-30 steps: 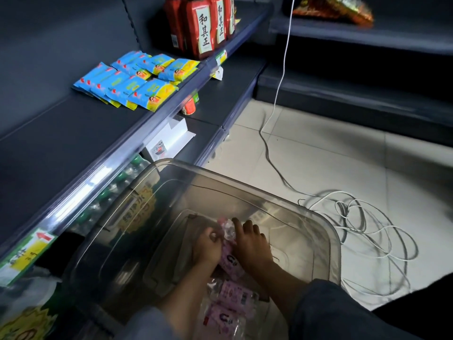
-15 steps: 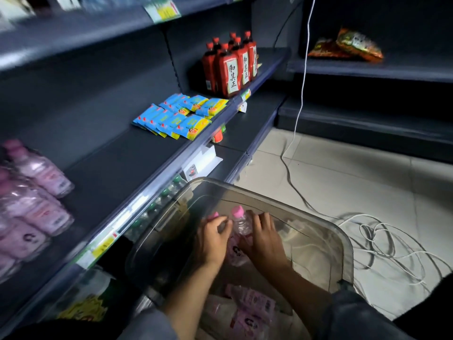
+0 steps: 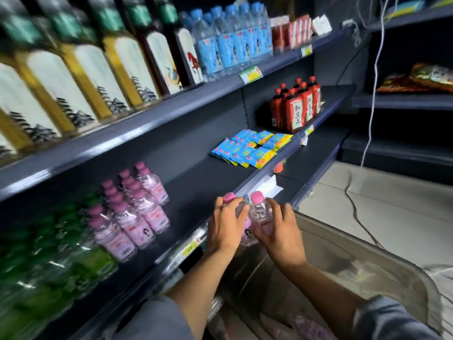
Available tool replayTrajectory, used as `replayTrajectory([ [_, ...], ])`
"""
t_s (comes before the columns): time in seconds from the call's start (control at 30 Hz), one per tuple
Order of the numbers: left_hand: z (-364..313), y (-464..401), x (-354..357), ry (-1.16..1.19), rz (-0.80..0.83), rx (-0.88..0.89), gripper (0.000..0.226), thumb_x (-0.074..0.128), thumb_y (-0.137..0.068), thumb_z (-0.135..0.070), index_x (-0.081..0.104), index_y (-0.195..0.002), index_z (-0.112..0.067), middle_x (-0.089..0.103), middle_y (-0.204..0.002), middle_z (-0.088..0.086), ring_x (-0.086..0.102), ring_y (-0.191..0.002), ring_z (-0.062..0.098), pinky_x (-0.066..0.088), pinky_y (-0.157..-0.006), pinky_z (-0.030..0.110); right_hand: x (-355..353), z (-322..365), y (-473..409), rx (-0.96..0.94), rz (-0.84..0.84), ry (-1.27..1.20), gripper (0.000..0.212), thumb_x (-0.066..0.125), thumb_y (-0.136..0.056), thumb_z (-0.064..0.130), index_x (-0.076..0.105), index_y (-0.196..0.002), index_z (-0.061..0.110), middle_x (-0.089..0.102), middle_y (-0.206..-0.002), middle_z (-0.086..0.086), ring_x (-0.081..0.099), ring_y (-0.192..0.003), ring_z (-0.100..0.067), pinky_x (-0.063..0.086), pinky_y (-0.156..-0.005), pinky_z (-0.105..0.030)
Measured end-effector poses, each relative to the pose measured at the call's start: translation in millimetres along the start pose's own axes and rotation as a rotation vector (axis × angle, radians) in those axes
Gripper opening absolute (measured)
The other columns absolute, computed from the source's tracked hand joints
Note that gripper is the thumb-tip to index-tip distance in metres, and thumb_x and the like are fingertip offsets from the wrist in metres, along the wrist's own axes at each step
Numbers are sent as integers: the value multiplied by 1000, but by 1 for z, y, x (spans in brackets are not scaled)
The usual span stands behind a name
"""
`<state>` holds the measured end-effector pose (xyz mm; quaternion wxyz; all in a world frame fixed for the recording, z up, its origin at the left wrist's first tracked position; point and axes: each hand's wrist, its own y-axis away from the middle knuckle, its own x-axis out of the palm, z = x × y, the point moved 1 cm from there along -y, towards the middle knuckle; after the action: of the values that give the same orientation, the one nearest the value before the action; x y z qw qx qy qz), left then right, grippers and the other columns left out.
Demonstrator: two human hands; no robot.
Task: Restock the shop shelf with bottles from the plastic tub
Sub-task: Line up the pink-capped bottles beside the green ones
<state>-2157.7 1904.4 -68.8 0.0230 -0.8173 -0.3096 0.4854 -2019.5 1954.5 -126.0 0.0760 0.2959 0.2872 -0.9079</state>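
Two pink-capped bottles held at the shelf edge, above the tub.

The left hand [image 3: 226, 224] grips one clear plastic bottle with a pink cap and pink label [image 3: 241, 217], and the right hand [image 3: 282, 231] grips a second pink-capped clear bottle [image 3: 261, 212]; the two touch, upright, just over the front edge of the dark grey shop shelf [image 3: 196, 192]. More pink bottles [image 3: 132, 212] stand on that shelf to the left. The clear plastic tub [image 3: 355, 263] sits below the forearms.

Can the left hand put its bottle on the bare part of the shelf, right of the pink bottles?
Probably yes. The left hand holds a bottle just before that bare shelf, and nothing stands between them.
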Motion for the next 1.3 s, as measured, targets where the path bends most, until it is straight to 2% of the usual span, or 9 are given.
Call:
replayTrajectory([
  [0.23, 24, -12, -39, -102, 22, -84, 55, 64, -86, -47, 53, -139, -39, 39, -146, 3, 60, -117, 28, 49, -99, 35, 30, 30, -11, -13, 27, -77, 72, 70, -82, 57, 39, -142, 35, 42, -109, 4, 58, -100, -26, 52, -69, -40],
  [0.33, 43, -28, -68, -115, -9, -111, 68, 65, -81, -44, 44, -146, -42, 31, -154, 3, 56, -125, 25, 48, -101, 32, 58, 56, -36, -83, 23, -126, 80, 83, -74, 44, 41, -141, 34, 44, -104, 2, 62, -94, -34, 48, -62, -38],
  [0.47, 69, -47, -94, -211, -43, -137, 66, 62, -88, -36, 38, -149, -41, 30, -153, 2, 54, -127, 23, 48, -101, 33, 88, 87, -63, -140, 78, -132, 90, 88, -68, 34, 39, -143, 30, 41, -104, 2, 59, -93, -36, 50, -66, -40],
  [0.6, 87, -63, -104, -276, -80, -137, 64, 62, -93, -37, 34, -151, -41, 32, -148, 3, 66, -105, 22, 56, -88, 34, 100, 108, -78, -180, 58, -180, 81, 82, -76, 38, 41, -145, 28, 39, -103, 3, 58, -94, -33, 51, -72, -42],
  [0.7, 98, -75, -111, -332, -92, -146, 59, 57, -97, -36, 35, -151, -40, 32, -146, 4, 63, -111, 25, 54, -90, 35, 109, 121, -87, -182, 80, -214, 77, 79, -78, 36, 40, -145, 30, 39, -107, 4, 58, -98, -32, 52, -72, -43],
  [0.83, 116, -92, -114, -549, -212, -64, 57, 64, -91, -38, 47, -146, -35, 50, -138, 8, 49, -125, 29, 43, -106, 39, 121, 129, -93, -169, 117, -230, 72, 74, -79, 41, 40, -143, 32, 40, -107, 5, 59, -95, -30, 53, -69, -42],
  [0.93, 130, -105, -114, -671, -233, -65, 54, 69, -86, -39, 56, -139, -33, 61, -131, 9, 48, -123, 30, 40, -104, 43, 133, 128, -96, -157, 169, -207, 75, 75, -80, 39, 35, -144, 36, 39, -109, 5, 59, -98, -30, 54, -71, -42],
  [1.13, 139, -117, -114, -710, -143, -81, 76, 68, -89, -46, 27, -152, -37, 69, -123, 5, 48, -121, 28, 29, -94, 42, 149, 127, -101, -96, 232, -188, 72, 72, -82, 40, 37, -144, 28, 41, -113, 2, 59, -100, -31, 52, -73, -43],
  [1.3, 150, -125, -109, -756, -109, -136, 64, 67, -88, -50, 41, -140, -25, 70, -120, 6, 46, -122, 28, 31, -96, 43, 161, 126, -95, -76, 240, -191, 67, 73, -84, 41, 40, -141, 29, 40, -111, 4, 60, -99, -32, 50, -71, -40],
])
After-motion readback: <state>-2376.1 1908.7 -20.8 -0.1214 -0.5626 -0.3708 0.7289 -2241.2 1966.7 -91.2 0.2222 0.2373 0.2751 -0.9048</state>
